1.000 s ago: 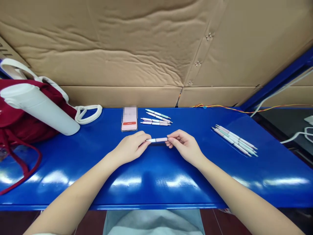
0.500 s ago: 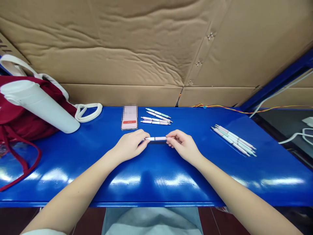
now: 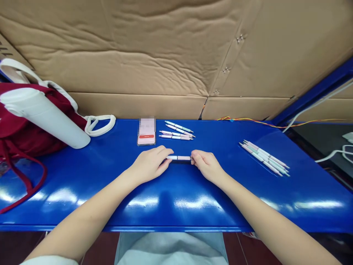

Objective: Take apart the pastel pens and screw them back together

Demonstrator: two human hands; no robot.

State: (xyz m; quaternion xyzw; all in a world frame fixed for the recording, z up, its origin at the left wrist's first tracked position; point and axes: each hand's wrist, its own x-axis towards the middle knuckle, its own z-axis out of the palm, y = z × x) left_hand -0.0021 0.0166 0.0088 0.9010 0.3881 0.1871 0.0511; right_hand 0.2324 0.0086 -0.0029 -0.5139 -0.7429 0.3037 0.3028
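- My left hand point(image 3: 149, 165) curls its fingers round one end of the pen point(image 3: 179, 158), and my right hand point(image 3: 208, 167) pinches the other end between thumb and fingertips.
- The pen lies level and crosswise between my hands, just above the middle of the desk point(image 3: 176, 217); a light, even pinch at both ends keeps it straight.
- Near the back edge sit a pink phone point(image 3: 146, 131), its upper part blurred, and four pens point(image 3: 176, 130) just beside it.
- Toward the right end lies a bundle of pens point(image 3: 263, 158).
- At the left end, a white bottle point(image 3: 44, 117) rests against a red bag point(image 3: 22, 125).
- Cardboard point(image 3: 138, 48) lines the wall behind, and orange wires point(image 3: 248, 120) run along the back edge.
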